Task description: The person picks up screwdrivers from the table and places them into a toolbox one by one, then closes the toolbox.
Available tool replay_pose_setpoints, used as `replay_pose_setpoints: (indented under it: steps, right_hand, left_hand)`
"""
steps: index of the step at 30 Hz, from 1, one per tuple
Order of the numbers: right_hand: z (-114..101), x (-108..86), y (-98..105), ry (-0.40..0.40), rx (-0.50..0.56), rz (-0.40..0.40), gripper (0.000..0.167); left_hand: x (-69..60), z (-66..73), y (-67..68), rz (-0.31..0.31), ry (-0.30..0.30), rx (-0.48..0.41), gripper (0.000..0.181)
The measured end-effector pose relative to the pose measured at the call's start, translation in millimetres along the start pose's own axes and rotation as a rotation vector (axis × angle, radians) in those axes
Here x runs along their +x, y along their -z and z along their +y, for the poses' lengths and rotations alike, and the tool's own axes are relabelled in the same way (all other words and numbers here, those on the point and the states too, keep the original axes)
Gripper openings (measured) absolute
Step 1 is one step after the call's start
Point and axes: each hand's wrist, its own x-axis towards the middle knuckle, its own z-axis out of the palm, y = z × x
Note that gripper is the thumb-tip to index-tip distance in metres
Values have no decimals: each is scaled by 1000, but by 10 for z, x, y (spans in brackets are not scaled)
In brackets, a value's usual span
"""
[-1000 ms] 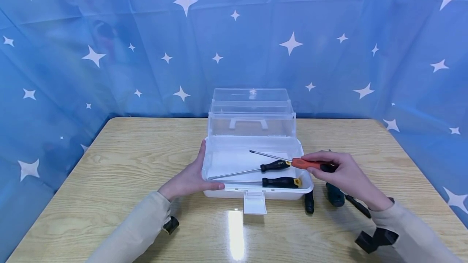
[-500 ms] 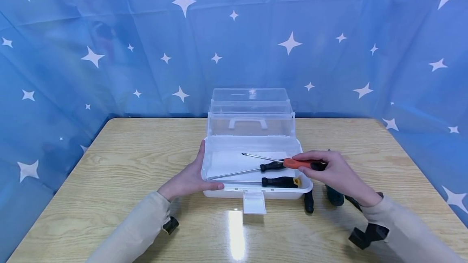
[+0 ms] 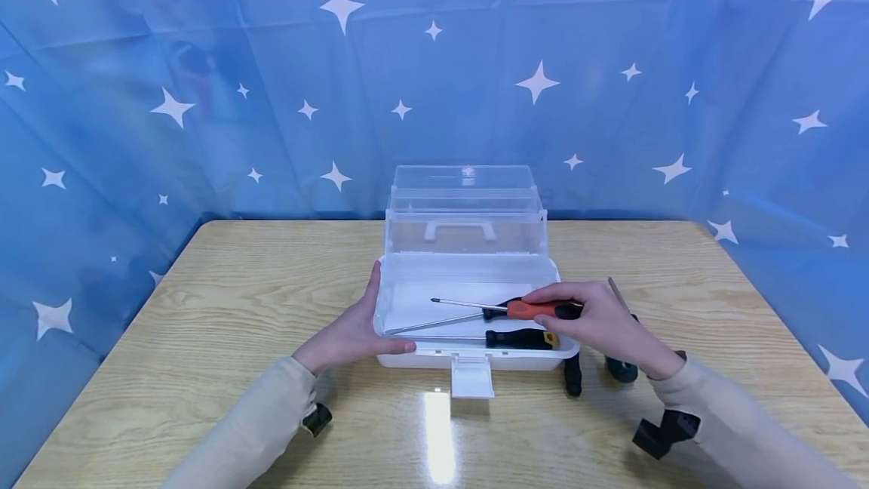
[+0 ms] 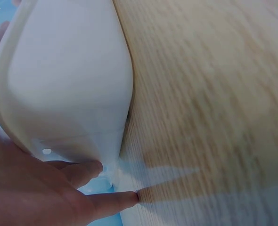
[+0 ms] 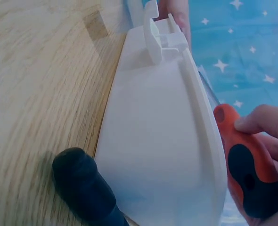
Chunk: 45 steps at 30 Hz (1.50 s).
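A white toolbox (image 3: 434, 359) with a raised clear lid (image 3: 468, 229) stands on the table. My left hand (image 3: 360, 327) holds its left end, thumb over the front rim, fingers along the side; in the left wrist view the box wall (image 4: 73, 70) lies between them. My right hand (image 3: 597, 319) pinches an orange-and-black screwdriver (image 3: 526, 310) by the handle, above the box interior, its tip pointing left. Inside lie two screwdrivers with black handles: one in front (image 3: 519, 339), another slanting behind (image 3: 434, 324), its handle partly hidden by the orange one.
Just right of the box lies a black handle (image 3: 573, 376), seen close in the right wrist view. Farther right is a dark-handled tool (image 3: 621, 370), partly behind my right hand. The front latch (image 3: 472, 379) hangs down. A blue starry curtain (image 3: 434, 81) stands behind the table (image 3: 271, 270).
My right hand has moved left and slightly down with the orange screwdriver, bringing it farther over the box. My left hand has stayed at the box's left end.
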Motion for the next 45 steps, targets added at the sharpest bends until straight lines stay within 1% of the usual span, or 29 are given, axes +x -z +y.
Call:
replay_pose_setpoints:
  steps: [3,6,14,19,23,25,32,35,38,42,45]
  right_hand:
    - [2,22,-25,-21,11,-27,26]
    - [2,48,-49,-23,22,-54,26]
    - [-55,125,-72,-48,24,-107,25]
    - [-70,183,-78,-78,73,-151,24]
    - [-52,222,-94,-60,98,-181,24]
    - [-44,241,-103,-52,88,-190,23]
    - [-11,291,-137,-53,81,-216,23]
    - [1,300,-150,-52,75,-218,22]
    - [5,307,-172,-38,42,-211,22]
    - [8,321,-201,-5,9,-206,21]
    - [15,327,-213,14,9,-206,21]
  left_hand:
    - [5,-5,-3,-3,-10,0,132]
    - [7,-7,-3,-4,-15,7,132]
    - [-1,5,1,-2,-2,21,131]
    - [12,3,0,7,8,34,131]
    - [20,-7,-4,4,-11,13,131]
    - [21,-12,-4,2,-23,3,131]
    - [8,-10,4,-4,-25,-7,131]
    - [0,0,7,-3,-29,-9,131]
    - [2,-3,4,-2,-25,-7,131]
    - [7,-14,0,-1,-27,-15,130]
    - [4,-12,-1,-2,-24,-12,130]
